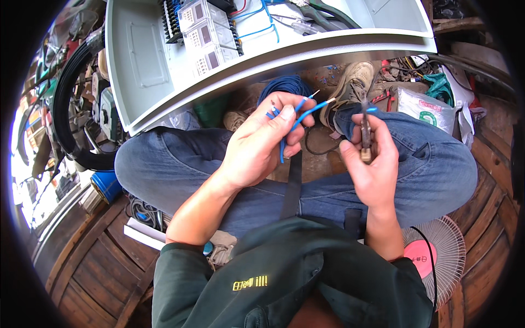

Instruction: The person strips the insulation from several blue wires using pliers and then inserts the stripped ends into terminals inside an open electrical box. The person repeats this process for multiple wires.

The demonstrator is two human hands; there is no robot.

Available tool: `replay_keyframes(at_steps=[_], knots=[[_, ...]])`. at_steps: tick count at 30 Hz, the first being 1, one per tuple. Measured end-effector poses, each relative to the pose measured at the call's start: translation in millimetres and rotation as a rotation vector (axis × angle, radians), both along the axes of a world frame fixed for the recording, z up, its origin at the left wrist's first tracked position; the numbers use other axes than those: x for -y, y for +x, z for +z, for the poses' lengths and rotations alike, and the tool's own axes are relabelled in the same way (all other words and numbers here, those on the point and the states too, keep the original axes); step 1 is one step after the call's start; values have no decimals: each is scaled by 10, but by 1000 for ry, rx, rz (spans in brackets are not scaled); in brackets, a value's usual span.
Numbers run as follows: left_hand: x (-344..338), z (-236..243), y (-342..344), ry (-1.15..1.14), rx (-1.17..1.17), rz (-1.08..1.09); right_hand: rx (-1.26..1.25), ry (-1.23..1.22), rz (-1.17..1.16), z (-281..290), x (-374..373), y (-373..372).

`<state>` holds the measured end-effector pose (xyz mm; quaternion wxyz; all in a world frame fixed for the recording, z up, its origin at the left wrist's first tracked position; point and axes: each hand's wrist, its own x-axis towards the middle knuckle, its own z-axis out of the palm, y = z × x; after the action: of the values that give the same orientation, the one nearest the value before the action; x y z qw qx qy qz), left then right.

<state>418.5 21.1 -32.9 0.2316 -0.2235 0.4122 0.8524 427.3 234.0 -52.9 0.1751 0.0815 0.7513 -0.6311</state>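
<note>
My left hand [262,136] is closed on several short lengths of blue wire [304,116], held between thumb and fingers. Bare metal shows at the tips of two of them, pointing up and right. To the right, over my thigh, my right hand [374,158] is closed around a narrow dark tool with a brass-coloured end [365,143]. Its upper part is blurred, so its exact kind cannot be made out. A small blue piece [372,110] shows beside the tool's top; whether it touches is unclear. The hands are apart.
Ahead stands an open light-grey metal enclosure [143,65] with clear-covered modules [210,41], blue wiring and pliers [328,16]. Behind my left hand lies a blue wire coil [284,87]. A black cable coil [68,109] is at left; a plastic bag [424,112] and a fan [445,251] are at right.
</note>
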Motion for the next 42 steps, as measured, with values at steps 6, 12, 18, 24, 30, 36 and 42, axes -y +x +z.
replay_keyframes(at_steps=[6,12,18,24,30,36,42], knots=[[-48,-44,17,-240,-80,-134,-320,297,145,-49,96,-3],[-120,-5,73,-378,-139,-176,-457,424,194,-91,116,-1],[-150,16,67,-439,-184,-186,-482,483,213,-71,122,-7],[-158,27,69,-439,-174,-177,-494,465,207,-84,130,-13],[-148,39,65,-420,-133,-159,-459,435,199,-80,133,-4],[-138,43,63,-414,-105,-167,-453,464,212,-74,123,-10],[-130,58,79,-418,-126,-211,-304,389,244,3,49,-24]])
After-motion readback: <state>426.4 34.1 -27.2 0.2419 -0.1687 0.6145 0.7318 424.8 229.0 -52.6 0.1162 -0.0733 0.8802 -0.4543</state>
